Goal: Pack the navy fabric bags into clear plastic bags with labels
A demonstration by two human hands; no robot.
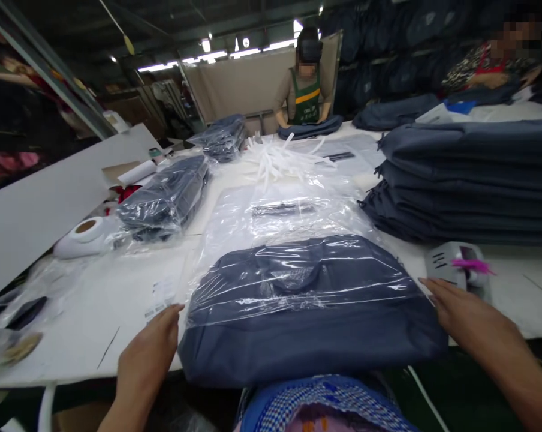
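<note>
A dark blue fabric bag (316,342) lies at the near edge of the table, its far part inside a clear plastic bag (289,225). The near part of the fabric is uncovered. At the left side of the plastic's opening, my left hand (151,345) is closed, thumb and fingers pinching the plastic's edge. My right hand (466,312) pinches the opposite edge, beside the fabric bag's right side. The far end of the plastic stretches flat across the white table (118,300).
A tall stack of dark blue bags (473,180) stands on the right, with a tape dispenser (455,264) before it. Plastic-wrapped bags (167,195) lie on the left. White strips (275,157) are heaped farther back. A co-worker (307,90) stands across the table.
</note>
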